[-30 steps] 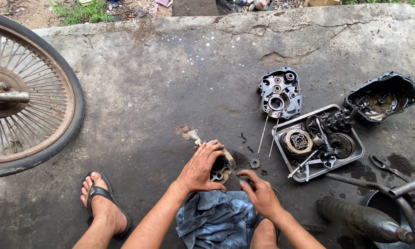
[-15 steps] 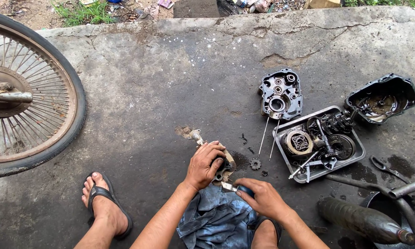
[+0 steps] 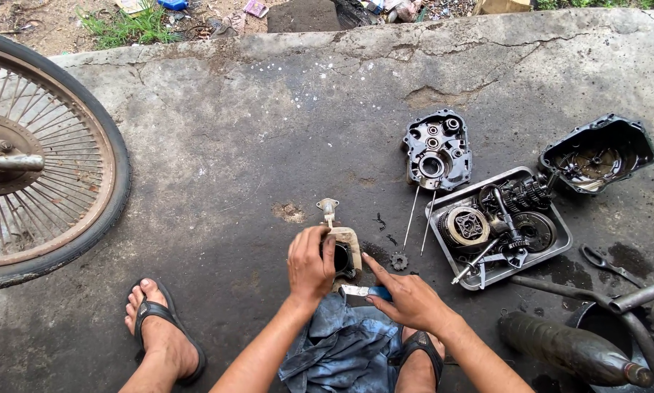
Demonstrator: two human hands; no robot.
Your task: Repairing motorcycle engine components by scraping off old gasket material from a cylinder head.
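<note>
Cracked concrete floor (image 3: 218, 145), spoked wheel (image 3: 43, 156) at 9 o'clock. Left hand (image 3: 309, 266) clasping engine part (image 3: 344, 251), lifted since earlier frame. Right hand (image 3: 407, 298) pinching blue-handled blade (image 3: 363, 292). Parts tray (image 3: 556, 251) at 3 o'clock.

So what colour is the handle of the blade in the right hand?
Blue, on the blade tool in the right hand; head view.

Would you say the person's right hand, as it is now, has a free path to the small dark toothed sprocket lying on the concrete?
Probably yes. The small dark toothed sprocket lies on bare concrete just beyond the right hand, nothing between them, though that hand holds a small blue-handled blade.
</note>
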